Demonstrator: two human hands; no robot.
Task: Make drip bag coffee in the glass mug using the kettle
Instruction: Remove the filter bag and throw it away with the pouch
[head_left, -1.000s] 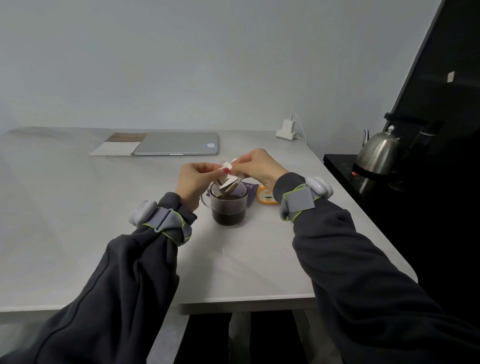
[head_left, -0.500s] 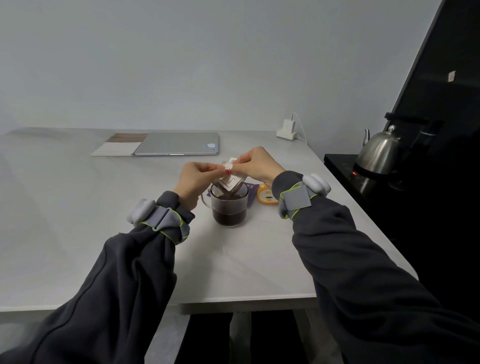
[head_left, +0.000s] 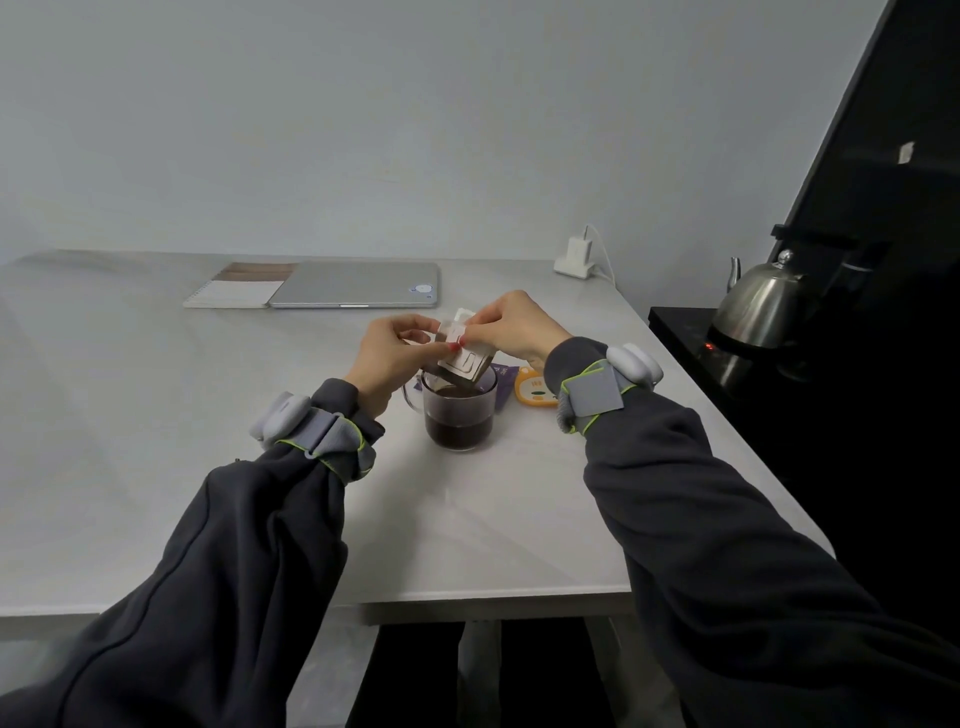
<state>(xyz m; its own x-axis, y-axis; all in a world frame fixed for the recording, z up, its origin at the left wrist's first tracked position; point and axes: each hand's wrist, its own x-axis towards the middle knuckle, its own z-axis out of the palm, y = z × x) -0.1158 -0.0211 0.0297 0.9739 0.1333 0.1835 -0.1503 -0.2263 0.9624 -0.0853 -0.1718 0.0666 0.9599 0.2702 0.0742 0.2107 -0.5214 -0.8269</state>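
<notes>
We looked down on a pale table (head_left: 156, 441) from a head-worn camera, both forearms in dark sleeves reaching forward. At the centre stood the glass mug (head_left: 458, 413), holding dark coffee to a little over half its height, its handle turned toward our left. Directly above its rim we held the used drip bag (head_left: 464, 358), tilted, its lowest corner hanging just over or at the mouth of the mug; we could not tell whether it touched the glass. Our left hand (head_left: 392, 353) pinched the bag's upper left edge between thumb and fingertips, and our right hand (head_left: 514, 327) pinched its upper right flap the same way, so both hands were closed on the paper.

The kettle (head_left: 758, 309) sat well apart on a dark counter at the right, a small red light glowing at its base. Just behind the mug lay a purple wrapper (head_left: 501, 382) and a small orange object (head_left: 535, 395).

We judged the pouring finished and the bag ready to come away. To do it well, we needed to keep the low corner over the coffee while it dripped, lift straight up, keep the pinch gentle, and carry the wet paper across the shortest path
</notes>
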